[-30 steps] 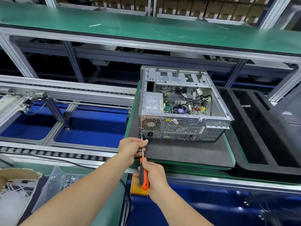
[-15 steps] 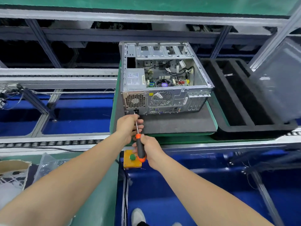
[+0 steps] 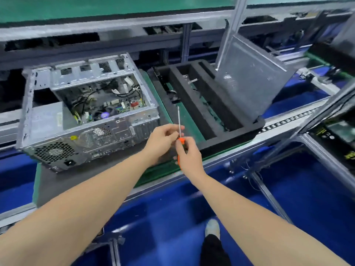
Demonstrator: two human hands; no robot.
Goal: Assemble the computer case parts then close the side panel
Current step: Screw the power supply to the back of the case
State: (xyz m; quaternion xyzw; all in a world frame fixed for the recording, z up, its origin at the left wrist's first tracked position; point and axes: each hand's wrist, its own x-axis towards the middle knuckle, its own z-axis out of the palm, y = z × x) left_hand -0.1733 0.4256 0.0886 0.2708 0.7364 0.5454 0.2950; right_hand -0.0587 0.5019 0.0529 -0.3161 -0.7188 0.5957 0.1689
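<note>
The open computer case [image 3: 57,137] lies on its side on a grey mat [image 3: 76,179], rear panel facing me, motherboard and cables visible inside. Its grey side panel [image 3: 251,81] stands upright in a black foam tray [image 3: 240,131] to the right. My right hand [image 3: 189,156] grips the orange handle of a screwdriver [image 3: 179,121], shaft pointing up. My left hand [image 3: 163,139] pinches the shaft just above the handle. Both hands hover to the right of the case's rear corner, apart from it.
A green-edged pallet [image 3: 153,172] carries the mat on an aluminium conveyor frame [image 3: 226,160]. A green shelf [image 3: 96,8] runs overhead at the back. Blue flooring and my shoe [image 3: 212,228] lie below. More packed items sit at the far right [image 3: 338,131].
My view swung right and down. Both hands moved with the screwdriver from the case's rear lower left corner to the right, off the case; the tip now points up in the air.
</note>
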